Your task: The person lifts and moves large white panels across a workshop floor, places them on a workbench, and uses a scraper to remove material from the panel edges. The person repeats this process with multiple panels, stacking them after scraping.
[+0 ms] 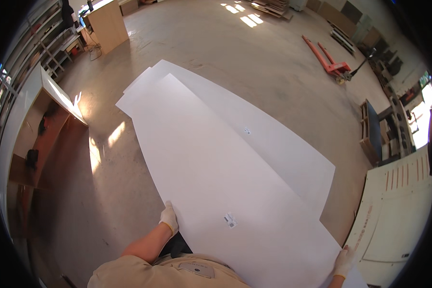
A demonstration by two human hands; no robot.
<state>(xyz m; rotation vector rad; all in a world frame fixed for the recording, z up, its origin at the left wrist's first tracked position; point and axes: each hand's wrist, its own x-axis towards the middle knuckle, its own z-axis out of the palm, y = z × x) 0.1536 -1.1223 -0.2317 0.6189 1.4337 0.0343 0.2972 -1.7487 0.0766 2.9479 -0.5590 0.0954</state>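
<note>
A large white sheet (211,158) with a small printed label stretches out in front of me, its near end close to my body. My left hand (169,218), in a pale work glove, grips its left edge, thumb on top and the other fingers hidden beneath. On the opposite edge, at the lower right, my gloved right hand (343,261) holds on in the same way. Beneath it and fanned out to the right lies another white sheet (283,144) with a label of its own. More white corners poke out at the far left end.
To the left stands a white-topped workbench (62,96) with open shelves below. A red pallet jack (329,60) is parked at the far right. A pale metal cabinet (393,221) stands close on my right. Farther back are a wooden counter (108,29) and stacked boards (271,7).
</note>
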